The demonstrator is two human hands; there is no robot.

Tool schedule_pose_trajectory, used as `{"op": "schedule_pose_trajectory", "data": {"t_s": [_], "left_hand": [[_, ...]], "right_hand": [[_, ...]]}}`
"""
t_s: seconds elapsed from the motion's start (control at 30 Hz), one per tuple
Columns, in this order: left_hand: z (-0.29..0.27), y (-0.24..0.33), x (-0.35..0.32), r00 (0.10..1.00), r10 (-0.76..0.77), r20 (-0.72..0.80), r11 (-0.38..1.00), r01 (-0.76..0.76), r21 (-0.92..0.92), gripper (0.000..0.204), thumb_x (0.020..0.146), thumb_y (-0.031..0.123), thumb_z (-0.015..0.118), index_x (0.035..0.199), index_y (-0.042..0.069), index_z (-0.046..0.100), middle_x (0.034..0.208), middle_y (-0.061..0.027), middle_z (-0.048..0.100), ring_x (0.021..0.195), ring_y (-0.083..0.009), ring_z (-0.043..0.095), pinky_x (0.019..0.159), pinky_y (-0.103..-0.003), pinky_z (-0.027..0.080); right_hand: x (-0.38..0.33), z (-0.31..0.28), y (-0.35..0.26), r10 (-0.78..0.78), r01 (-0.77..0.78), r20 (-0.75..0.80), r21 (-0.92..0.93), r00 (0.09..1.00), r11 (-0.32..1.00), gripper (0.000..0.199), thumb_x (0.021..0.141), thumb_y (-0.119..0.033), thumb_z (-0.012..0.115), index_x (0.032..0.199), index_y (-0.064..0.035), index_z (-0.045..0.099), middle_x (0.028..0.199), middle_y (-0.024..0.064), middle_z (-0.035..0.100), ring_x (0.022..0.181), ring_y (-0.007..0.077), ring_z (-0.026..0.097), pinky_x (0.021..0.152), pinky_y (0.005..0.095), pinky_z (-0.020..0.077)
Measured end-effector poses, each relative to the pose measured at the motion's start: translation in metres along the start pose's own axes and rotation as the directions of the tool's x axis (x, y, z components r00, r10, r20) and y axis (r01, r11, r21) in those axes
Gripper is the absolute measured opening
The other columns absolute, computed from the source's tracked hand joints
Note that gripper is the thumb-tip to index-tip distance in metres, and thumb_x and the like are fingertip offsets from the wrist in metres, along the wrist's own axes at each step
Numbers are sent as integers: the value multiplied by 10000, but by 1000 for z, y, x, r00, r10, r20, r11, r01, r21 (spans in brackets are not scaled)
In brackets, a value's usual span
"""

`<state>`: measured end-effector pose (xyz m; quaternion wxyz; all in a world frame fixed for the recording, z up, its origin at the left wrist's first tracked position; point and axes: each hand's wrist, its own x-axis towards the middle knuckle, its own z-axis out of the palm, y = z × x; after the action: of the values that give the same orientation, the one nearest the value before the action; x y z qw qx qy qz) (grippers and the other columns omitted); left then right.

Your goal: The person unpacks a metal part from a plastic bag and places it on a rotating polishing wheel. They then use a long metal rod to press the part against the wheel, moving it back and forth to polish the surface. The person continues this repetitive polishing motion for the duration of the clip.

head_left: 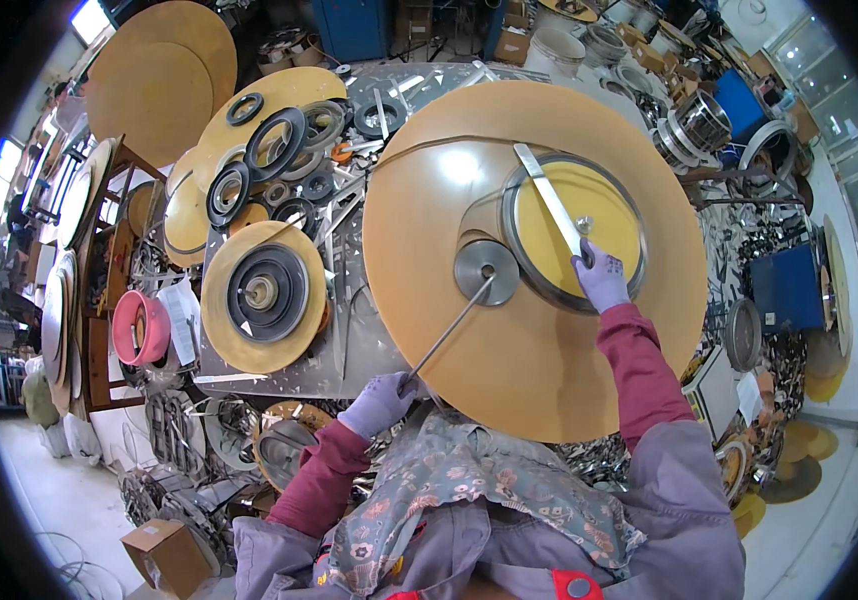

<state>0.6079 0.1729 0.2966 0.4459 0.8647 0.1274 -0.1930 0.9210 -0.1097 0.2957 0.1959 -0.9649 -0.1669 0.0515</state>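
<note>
My left hand [377,404], in a pale purple glove, is closed round the lower end of a thin metal rod [452,326]. The rod slants up to the right, and its far tip meets the centre hole of a small grey metal disc [471,266]. My right hand [603,279], gloved alike, grips the near end of a flat pale metal bar [549,199]. That bar lies across a yellow disc [541,243] edged by a grey ring [509,232]. A small round metal knob [585,224] shows beside the bar. Beneath everything spreads a large tan round sheet [419,215].
Left on the table [354,350] are a tan disc [217,318] bearing a dark grooved ring [294,262] and several black rings [275,143]. A pink bowl [156,330] stands beyond the table's left edge. Metal scraps and a blue box [787,288] crowd the right.
</note>
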Motion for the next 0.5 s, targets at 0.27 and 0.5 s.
{"op": "schedule_pose_trajectory", "data": {"t_s": [0.27,0.5], "left_hand": [[0,0,-3,1000,4,-15,999,-3,51,271,863,215,524,926,-35,608,868,-275,609,844,-441,581,728,-482,453],[-4,-2,5,997,-37,-63,997,40,58,267,875,222,514,917,-27,600,862,-269,612,846,-432,585,732,-474,458]], "right_hand": [[-7,-5,1,-3,3,6,-8,1000,1000,397,833,-268,578,1165,-49,569,1014,197,642,942,347,613,856,419,467],[-14,-10,-2,-23,23,-12,-38,1000,999,394,832,-238,590,1149,-4,574,1015,205,640,918,343,621,840,402,479]]}}
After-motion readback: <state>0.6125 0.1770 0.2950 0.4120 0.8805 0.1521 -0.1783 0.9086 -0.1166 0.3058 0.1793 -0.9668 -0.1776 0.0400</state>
